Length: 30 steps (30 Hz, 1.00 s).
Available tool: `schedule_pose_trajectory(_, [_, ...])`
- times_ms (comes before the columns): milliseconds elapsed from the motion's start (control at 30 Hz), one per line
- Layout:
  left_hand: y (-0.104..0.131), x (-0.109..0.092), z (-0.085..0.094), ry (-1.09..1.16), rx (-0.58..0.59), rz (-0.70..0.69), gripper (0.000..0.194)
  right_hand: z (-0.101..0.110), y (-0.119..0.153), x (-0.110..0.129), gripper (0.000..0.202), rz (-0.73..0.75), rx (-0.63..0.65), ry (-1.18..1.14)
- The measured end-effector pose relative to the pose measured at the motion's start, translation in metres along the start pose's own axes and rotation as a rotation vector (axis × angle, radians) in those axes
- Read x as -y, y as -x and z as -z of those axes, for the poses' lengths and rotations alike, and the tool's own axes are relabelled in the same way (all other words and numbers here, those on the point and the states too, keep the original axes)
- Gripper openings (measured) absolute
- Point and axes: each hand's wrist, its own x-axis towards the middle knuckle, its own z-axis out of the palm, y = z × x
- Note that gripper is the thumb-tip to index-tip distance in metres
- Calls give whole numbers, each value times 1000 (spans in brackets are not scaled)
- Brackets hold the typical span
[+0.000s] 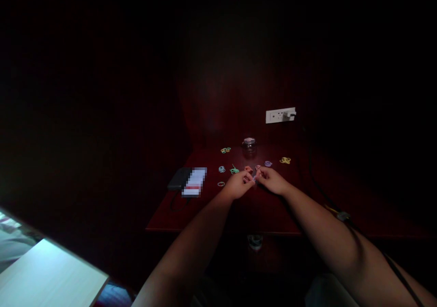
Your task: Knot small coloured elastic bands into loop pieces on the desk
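Left hand (240,182): pinching small pale item (254,178), shape unclear
Right hand (271,180): fingertips pinching item's other side
Item: between hands, over glossy dark-red table (266,209), near coral-orange looped bands (248,168)

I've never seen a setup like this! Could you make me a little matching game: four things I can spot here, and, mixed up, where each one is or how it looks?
Things:
1. Jar
2. Phone
3. Socket
4. Yellow bands

Places and looks:
A. On the wall, with a plug in it
B. The rightmost pile on the table
C. See-through, upright towards the back of the table
D. Pale and pixelated, at the table's left side

Pairs: 1-C, 2-D, 3-A, 4-B
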Motion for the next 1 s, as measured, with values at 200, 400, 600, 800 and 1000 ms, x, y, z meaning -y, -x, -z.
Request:
schedule_pose_trajectory(200, [1,-2,1,31,-45,8,13,2,2,1,19,-16,90,-152])
schedule_pose_trajectory(400, [2,-5,1,89,-50,-1,14,2,2,2,13,-4,100,-182])
schedule_pose_trajectory(600, [1,-7,1,136,-34,-8,13,1,2,3,20,5,72,-146])
schedule_pose_trajectory(800, [0,-4,0,154,-37,-4,12,2,2,2,29,19,66,-122])
schedule_pose_trajectory(1000, [-2,1,0,152,-14,-10,13,1,2,1,35,-1,80,-122])
